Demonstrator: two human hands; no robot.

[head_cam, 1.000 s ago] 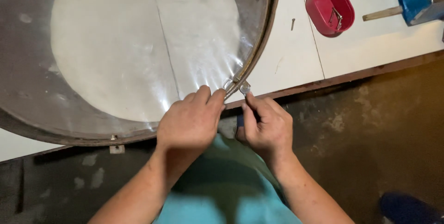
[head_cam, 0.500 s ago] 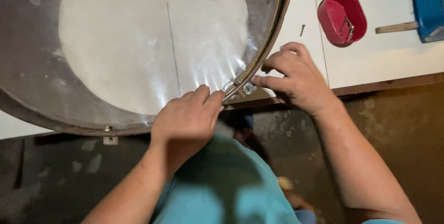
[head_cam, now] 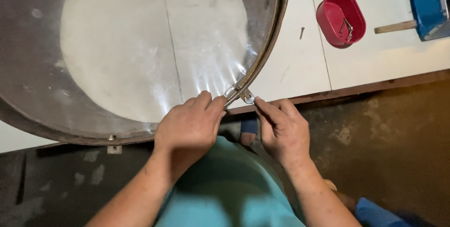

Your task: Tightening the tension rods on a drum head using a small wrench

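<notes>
Fingers (head_cam: pixel 211 105) of the left hand (head_cam: pixel 187 126) were curled down over the near edge of the drum (head_cam: pixel 140 49), thumb and forefinger pressed against the metal hoop (head_cam: pixel 265 56) right where a small lug (head_cam: pixel 233 91) stuck out from it. The right hand (head_cam: pixel 283 131) sat just beside, its thumb and forefinger pinched on a little metal washer (head_cam: pixel 248 97) at the end of that lug; the other fingers of that hand were folded loosely underneath. Both hands nearly met at that one spot on the rim, at the drum's lower right.

The drum lay flat on the white bench (head_cam: pixel 300 63), skin up, with its near edge hanging past the bench's brown front edge. Its clear skin showed a pale round patch in the middle and glinted near the hands. Another small fitting (head_cam: pixel 111 138) showed on the rim to the left, with a small tab just under it.

On the bench to the right of the drum lay a loose nail or screw (head_cam: pixel 302 33), and beyond that a red oval tub (head_cam: pixel 341 18) with a few metal bits in it. A blue box (head_cam: pixel 426 2) stood at the far right corner, with a wooden handle (head_cam: pixel 395 26) poking out beside it. The person wore a teal shirt (head_cam: pixel 229 185), and the floor (head_cam: pixel 398 133) below was dark and stained.
</notes>
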